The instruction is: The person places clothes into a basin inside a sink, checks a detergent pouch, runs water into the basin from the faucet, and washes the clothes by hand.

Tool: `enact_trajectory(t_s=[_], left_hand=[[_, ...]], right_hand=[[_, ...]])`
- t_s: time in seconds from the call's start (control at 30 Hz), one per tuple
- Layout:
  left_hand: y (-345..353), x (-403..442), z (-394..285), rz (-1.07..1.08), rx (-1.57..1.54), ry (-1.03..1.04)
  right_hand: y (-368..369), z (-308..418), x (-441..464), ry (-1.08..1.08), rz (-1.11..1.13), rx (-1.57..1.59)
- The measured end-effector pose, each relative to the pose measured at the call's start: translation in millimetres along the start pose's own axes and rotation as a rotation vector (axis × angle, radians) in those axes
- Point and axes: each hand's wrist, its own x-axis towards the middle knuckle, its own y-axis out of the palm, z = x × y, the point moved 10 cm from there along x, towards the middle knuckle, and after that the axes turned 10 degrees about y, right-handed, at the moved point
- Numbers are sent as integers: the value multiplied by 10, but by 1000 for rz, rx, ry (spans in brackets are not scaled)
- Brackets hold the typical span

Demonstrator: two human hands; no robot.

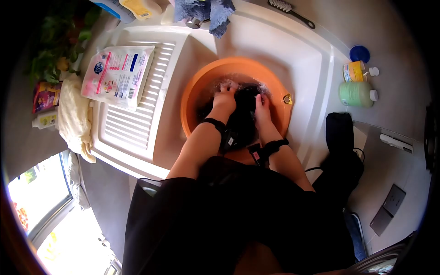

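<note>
A black cloth (244, 110) lies wet in an orange basin (191, 87) of water, with froth around its far edge. My left hand (224, 101) reaches into the water at the cloth's left side, its fingers apart and their tips partly hidden by froth. Against the right side of the cloth rests my right hand (262, 111), fingers stretched out and pointing away from me. Both wrists wear black straps. Whatever lies under the water is hard to make out.
The basin stands in a white sink (302, 59) beside a ridged washboard (126, 126). A detergent pouch (120, 73) lies on the washboard. A blue-grey rag (222, 16) hangs over the tap. A brush (293, 13) and a green bottle (356, 94) sit along the ledge.
</note>
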Motion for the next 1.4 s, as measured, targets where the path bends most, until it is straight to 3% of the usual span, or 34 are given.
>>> enact_trajectory(t_s=[0.07,0.1,0.13,0.17,0.27,0.37,0.4,0.5,0.53,0.63,0.77,0.8,0.9,0.93,0.97,1.03,1.07,1.17,1.3,1.33,1.4], left_hand=[[-18,-52,-24,-96,-375,-45],[-66,-179,-249,16,-621,41],[-168,-289,-474,-18,-708,219],[-256,-440,-680,-50,-791,396],[-427,-824,-1005,6,-776,625],[-98,-822,-764,166,-1164,445],[-99,-821,-738,131,-1306,440],[-252,-817,-704,-14,-1151,402],[-283,-795,-655,-69,-1002,343],[-440,-825,-640,-231,-737,356],[-439,-764,-393,-367,-582,345],[-490,-737,-283,-384,-547,312],[-592,-693,-1,-352,-369,155],[-595,-698,34,-332,-343,125],[-582,-704,66,-347,-290,150],[-554,-674,177,-380,-180,204],[-463,-640,211,-242,-157,178],[-630,-713,213,-414,265,40],[-448,-644,53,-403,101,17],[-320,-614,-80,-236,165,31],[-129,-590,-243,-23,241,72]], right_hand=[[232,-398,78,377,229,329],[399,-460,-25,567,344,493],[660,-192,-232,486,734,648],[558,-40,-247,395,662,620],[465,321,-692,622,619,680],[614,349,-735,643,770,688],[659,397,-712,545,780,737],[764,12,-543,573,839,673],[726,-33,-475,533,706,716],[720,-228,-301,424,670,681],[670,-193,-456,463,511,584],[579,-85,-506,367,397,406],[597,142,-782,443,511,249],[554,157,-671,349,520,195],[453,401,-625,53,474,72],[129,540,-491,-58,225,-248],[42,598,-532,35,171,-322],[-91,624,-403,-92,23,-304],[-62,626,-315,-226,-70,-623],[124,464,-169,-352,123,-506],[315,294,-266,-380,176,-729]])
